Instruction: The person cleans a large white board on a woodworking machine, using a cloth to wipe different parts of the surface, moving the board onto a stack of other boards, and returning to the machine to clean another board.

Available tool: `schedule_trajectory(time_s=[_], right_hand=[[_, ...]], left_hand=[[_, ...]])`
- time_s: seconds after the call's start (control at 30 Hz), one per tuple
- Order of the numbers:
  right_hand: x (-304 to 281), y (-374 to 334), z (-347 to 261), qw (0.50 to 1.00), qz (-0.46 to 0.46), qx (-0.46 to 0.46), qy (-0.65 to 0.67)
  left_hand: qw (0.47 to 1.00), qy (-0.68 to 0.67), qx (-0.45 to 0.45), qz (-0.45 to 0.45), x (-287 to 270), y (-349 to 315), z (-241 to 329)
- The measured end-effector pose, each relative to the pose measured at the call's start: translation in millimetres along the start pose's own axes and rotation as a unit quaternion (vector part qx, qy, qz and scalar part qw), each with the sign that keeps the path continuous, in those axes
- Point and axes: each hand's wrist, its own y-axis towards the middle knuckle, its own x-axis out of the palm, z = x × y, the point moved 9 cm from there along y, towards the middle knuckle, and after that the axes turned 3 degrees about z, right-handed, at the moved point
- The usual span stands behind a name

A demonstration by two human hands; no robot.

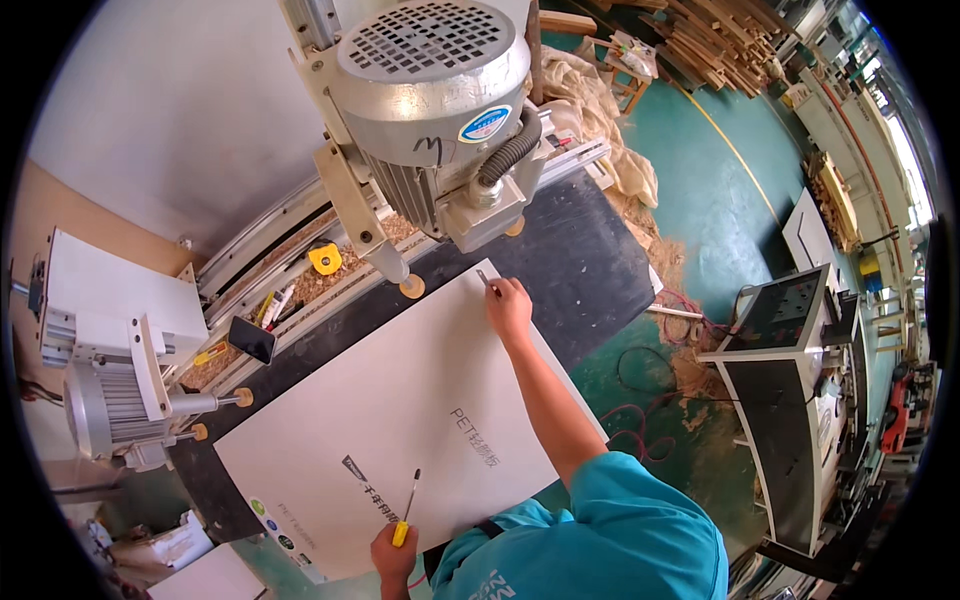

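A large white board (330,420) with printing on its face lies on the dark worktable in front of me. At the board's near edge, my left hand (388,555) is closed round the yellow handle of a screwdriver (412,497), its thin shaft pointing away from me over the board. My right arm stretches across to the far corner. There my right hand (512,308) has its fingers closed on a small grey metal piece (484,277) lying against the board; its exact kind is too small to tell.
A big grey motor (425,100) hangs over the table's far side, with a second motor unit (110,400) at left. A yellow tape measure (325,259) and a phone (252,341) lie along the back rail. A control console (780,320) stands at right, cables on the floor beside it.
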Motion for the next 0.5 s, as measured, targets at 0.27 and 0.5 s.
schedule_trajectory(time_s=[0.27,0.5], right_hand=[[42,20,-22,0.989,0.084,-0.088,-0.083],[43,20,-28,0.979,0.138,-0.107,-0.105]], left_hand=[[1.0,0.011,-0.026,0.007,-6,-8,9],[0.998,0.019,-0.067,0.002,-23,-15,-12]])
